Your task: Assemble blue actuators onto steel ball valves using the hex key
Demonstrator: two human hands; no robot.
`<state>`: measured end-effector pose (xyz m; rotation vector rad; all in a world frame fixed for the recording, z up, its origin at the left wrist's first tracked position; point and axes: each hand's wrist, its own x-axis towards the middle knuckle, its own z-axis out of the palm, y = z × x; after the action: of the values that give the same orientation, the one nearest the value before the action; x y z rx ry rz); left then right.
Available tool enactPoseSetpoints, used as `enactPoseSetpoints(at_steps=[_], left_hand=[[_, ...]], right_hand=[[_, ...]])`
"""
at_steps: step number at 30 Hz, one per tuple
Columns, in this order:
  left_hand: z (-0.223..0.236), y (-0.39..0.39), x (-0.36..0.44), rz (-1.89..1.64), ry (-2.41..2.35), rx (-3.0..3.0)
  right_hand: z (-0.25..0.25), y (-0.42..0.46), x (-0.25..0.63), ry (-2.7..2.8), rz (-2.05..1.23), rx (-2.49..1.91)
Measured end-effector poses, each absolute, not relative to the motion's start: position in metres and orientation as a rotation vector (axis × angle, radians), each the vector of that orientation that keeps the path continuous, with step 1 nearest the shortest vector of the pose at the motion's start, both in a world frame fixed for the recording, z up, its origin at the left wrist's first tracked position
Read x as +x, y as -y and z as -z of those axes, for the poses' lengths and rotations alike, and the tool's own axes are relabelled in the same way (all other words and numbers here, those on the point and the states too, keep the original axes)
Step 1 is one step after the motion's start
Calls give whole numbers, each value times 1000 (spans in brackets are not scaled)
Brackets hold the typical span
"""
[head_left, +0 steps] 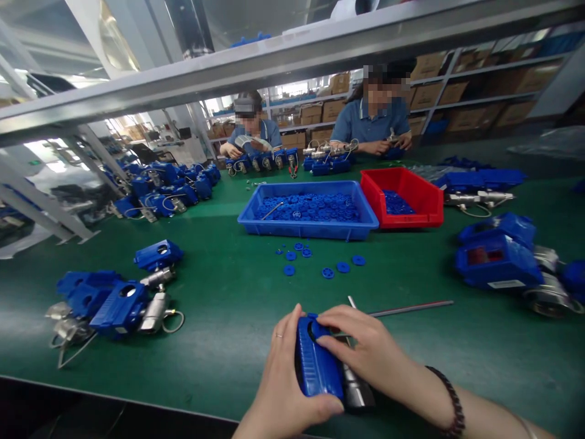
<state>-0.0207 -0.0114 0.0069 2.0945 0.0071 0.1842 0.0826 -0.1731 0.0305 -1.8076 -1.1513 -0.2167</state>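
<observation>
Both hands are closed on a blue unit (320,366), held above the near part of the green table (219,286). Its body is clasped by the left hand (281,378), while a partly hidden blue piece (322,330) at its round opening is pinched by the right hand (363,344). Beyond the right hand, a thin rod (411,309) is laid on the table. Loose wheels (328,273) are scattered before the blue bin (301,230), which is filled with more; the red bin (415,219) is placed beside it. Other units (121,308) are grouped at both sides. Across the table, two people (372,125) in blue shirts are seen.
</observation>
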Motion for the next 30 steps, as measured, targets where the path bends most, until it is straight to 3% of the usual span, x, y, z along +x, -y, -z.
enactPoseSetpoints(at_steps=[10, 16, 21, 30], left_hand=[[9, 11, -23, -525, 301, 2185], [-13, -2, -7, -435, 588, 2340], [-19, -9, 6, -278, 573, 2561], [15, -14, 16, -574, 725, 2778]], right_hand=[[-20, 160, 73, 1036, 392, -1742], [-26, 156, 72, 1071, 439, -1734], [-21, 167, 82, 1114, 239, -1758], [18, 260, 169, 908, -20, -2363]])
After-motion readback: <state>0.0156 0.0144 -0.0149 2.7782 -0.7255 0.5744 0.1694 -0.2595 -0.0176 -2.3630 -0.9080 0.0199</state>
